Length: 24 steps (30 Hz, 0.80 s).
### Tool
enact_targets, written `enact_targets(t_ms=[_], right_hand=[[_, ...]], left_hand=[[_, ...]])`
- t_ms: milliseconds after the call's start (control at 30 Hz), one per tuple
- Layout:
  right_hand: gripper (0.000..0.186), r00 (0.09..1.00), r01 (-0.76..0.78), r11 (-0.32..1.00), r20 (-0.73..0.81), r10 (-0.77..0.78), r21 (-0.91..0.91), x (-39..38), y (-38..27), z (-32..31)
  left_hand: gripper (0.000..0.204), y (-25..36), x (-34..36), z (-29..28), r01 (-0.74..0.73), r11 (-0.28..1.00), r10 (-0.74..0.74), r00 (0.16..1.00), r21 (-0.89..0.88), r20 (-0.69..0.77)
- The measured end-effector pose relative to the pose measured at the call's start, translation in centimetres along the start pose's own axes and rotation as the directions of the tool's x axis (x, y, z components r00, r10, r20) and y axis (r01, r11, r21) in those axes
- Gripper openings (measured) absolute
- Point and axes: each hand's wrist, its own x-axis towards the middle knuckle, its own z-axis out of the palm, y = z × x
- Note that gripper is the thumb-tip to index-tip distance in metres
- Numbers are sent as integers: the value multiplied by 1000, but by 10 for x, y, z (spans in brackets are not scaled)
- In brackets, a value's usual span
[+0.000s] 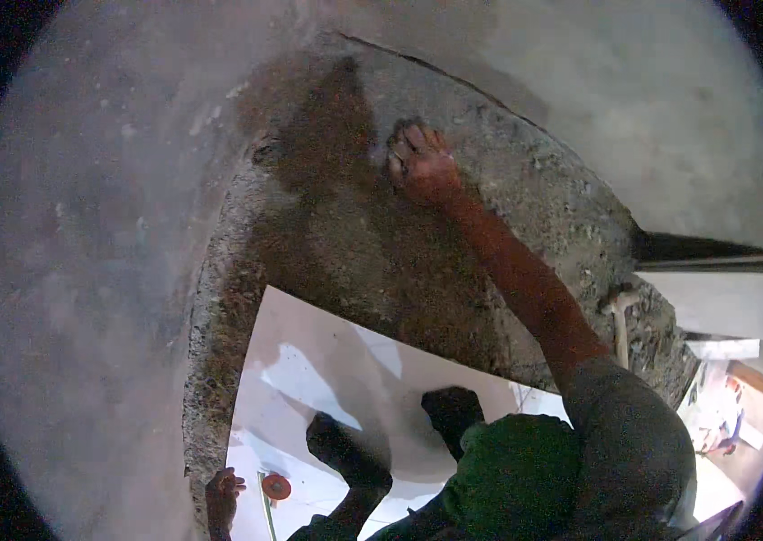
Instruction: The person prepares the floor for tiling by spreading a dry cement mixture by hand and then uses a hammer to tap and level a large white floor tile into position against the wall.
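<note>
My right arm stretches forward over a rough, earthy bed (526,189) with dark damp patches. Down on its surface, my right hand (425,167) has its fingers curled round a dark lump that I cannot make out. At the lower left my left hand (224,496) hangs beside the edge of the white tiled floor (300,334), its fingers slightly bent and apart, with nothing visible in them. Close to it on the tiles is a red disc (276,487) next to a thin pale green strip (267,509). My dark-covered feet (454,417) stand on the tiles.
A hammer (621,316) with a pale handle lies on the rough ground at the right. Grey walls (93,270) rise to the left and upper right. Green cloth (517,473) covers part of my lower body. A brightly lit opening (724,415) with blurred shapes shows at far right.
</note>
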Motion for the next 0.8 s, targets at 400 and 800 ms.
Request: enact_targets(t_ms=[400, 800], right_hand=[[39, 719, -612, 764, 257, 645, -205, -1, 111, -50], [40, 853, -364, 931, 399, 336, -5, 43, 17, -58]], left_hand=[[38, -41, -3, -7, 174, 984, -174, 985, 22, -8], [47, -28, 34, -24, 196, 979, -201, 969, 47, 141]])
